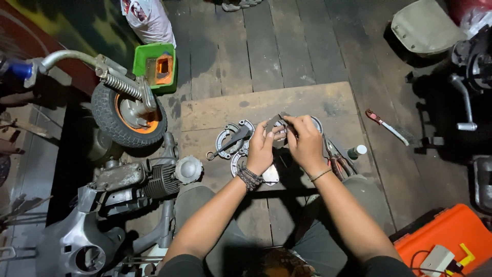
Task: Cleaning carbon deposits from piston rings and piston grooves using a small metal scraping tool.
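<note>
Both hands meet over a wooden board (215, 115) on the plank floor. My left hand (262, 150) and my right hand (305, 141) together grip a small curved grey metal part (274, 123), held between the fingertips. Under the hands lie round metal brake parts (233, 138) with a dark tool resting across one. A white scrap (270, 176) sits just below my left wrist. My left wrist wears dark bead bands and my right wrist a thin band.
A small scooter wheel with an orange hub (129, 115) and an engine (148, 179) stand at left. Pliers (334, 159) and a small bottle (357, 152) lie right of the hands. A red-handled tool (385, 124), a green box (155, 65) and an orange case (446, 238) lie around.
</note>
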